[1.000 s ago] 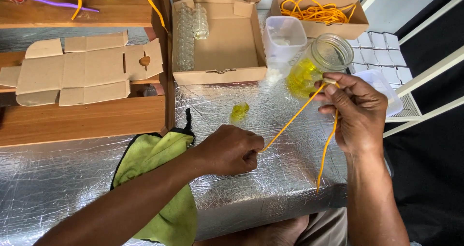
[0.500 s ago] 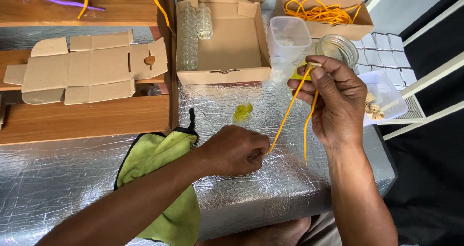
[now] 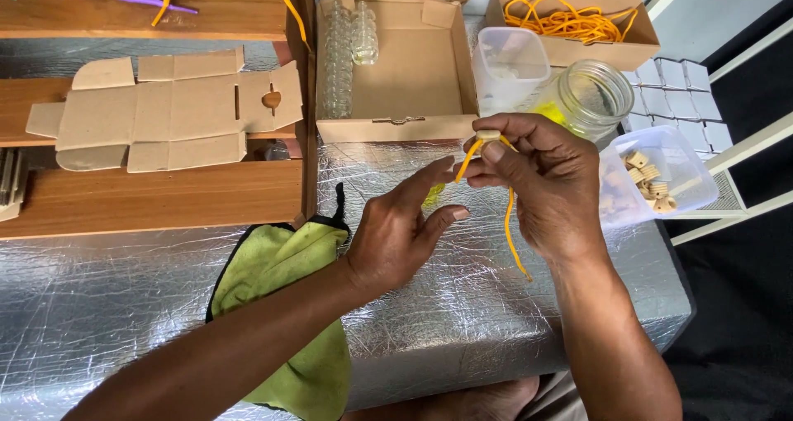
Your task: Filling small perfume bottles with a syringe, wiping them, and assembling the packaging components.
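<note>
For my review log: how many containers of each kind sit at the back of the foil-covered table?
Open cardboard boxes: 2
Clear plastic tubs: 2
Glass jars: 1
Total: 5

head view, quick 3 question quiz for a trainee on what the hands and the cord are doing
1. True or false: the right hand pinches a small pale bead on the orange cord.
2. What lies under the left forearm? A green cloth B glass jar C flat cardboard
3. Which hand is open, fingers reaching toward the cord?

Key: 1 true. 2 A, the green cloth. 3 the left hand.
</note>
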